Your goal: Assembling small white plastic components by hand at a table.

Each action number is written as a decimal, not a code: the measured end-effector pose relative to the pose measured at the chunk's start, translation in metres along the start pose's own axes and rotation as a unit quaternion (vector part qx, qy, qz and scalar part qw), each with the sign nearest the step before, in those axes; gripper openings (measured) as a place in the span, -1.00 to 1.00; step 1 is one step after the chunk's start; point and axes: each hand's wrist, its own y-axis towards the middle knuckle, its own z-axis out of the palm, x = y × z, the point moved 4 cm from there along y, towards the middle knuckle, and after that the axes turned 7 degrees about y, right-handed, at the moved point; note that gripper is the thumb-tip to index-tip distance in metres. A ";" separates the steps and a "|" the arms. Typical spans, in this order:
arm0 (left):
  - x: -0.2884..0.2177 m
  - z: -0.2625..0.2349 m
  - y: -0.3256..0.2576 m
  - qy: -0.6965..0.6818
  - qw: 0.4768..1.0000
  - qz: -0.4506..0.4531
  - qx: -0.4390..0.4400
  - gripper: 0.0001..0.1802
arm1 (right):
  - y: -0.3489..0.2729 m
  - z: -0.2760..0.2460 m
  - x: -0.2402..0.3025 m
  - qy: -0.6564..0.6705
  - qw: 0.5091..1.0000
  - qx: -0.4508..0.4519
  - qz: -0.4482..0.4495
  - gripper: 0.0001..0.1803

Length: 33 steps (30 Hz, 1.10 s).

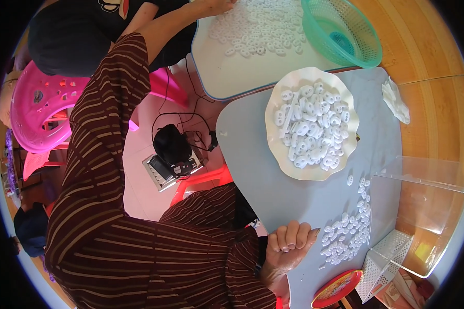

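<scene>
White, small oval plastic pieces lie in a loose heap on the pale grey tabletop, just beside the right hand. That hand rests at the table's near edge with its fingers curled together into a fist; whether a piece sits inside it is hidden. The left hand reaches onto the far white table among more pieces, and its fingers are cut off at the rim, so I cannot tell their state. The heap spreads towards the clear plastic box, so a careless sweep could likely scatter pieces off the edge. A stray elbow might tip the heaped white scalloped plate.
</scene>
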 end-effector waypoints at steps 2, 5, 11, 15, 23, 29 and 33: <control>0.014 0.020 0.000 0.030 0.994 -0.027 0.102 -0.83 | -0.001 0.001 -0.001 0.003 1.000 0.000 0.003 -0.50; -0.016 0.008 0.020 0.029 0.983 -0.069 0.166 -0.86 | -0.002 -0.001 0.002 0.008 0.999 -0.038 -0.022 -0.48; -0.017 -0.011 0.004 -0.005 0.992 -0.117 0.046 -0.89 | 0.000 0.002 -0.002 -0.011 0.999 -0.030 -0.008 -0.48; -0.016 -0.003 0.007 0.015 0.996 -0.087 0.004 -0.88 | 0.000 0.001 0.000 -0.018 0.999 -0.026 -0.005 -0.48; -0.033 -0.009 0.020 0.131 0.981 0.026 0.144 -0.93 | 0.000 0.001 0.000 -0.007 0.999 -0.044 -0.007 -0.45; -0.041 -0.054 0.030 -0.006 0.982 -0.086 -0.166 -0.97 | -0.002 0.003 0.000 -0.026 0.998 -0.052 0.008 -0.45; -0.125 -0.156 0.022 -0.393 0.901 -0.172 -0.063 -0.80 | -0.002 0.013 -0.005 -0.158 0.984 -0.049 0.065 -0.48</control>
